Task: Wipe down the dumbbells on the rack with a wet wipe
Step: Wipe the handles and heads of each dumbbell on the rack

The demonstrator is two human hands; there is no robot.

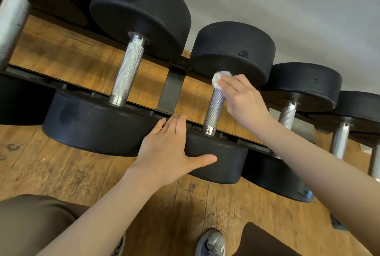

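Observation:
Several black rubber dumbbells with knurled steel handles lie across a black rack [173, 89]. My right hand [242, 97] presses a crumpled white wet wipe [218, 79] against the top of the middle dumbbell's handle [214, 109], just below its far head [232, 50]. My left hand [170, 148] rests flat on that dumbbell's near head [222, 159], thumb along its front face and fingers over the top edge. A larger dumbbell [127, 70] lies to the left, with damp patches on both heads.
Smaller dumbbells [304, 87] continue to the right, another big one [12, 19] at far left. A grey wall is behind the rack. The floor [61, 169] is wooden; my knees and a grey shoe [211, 243] are at the bottom.

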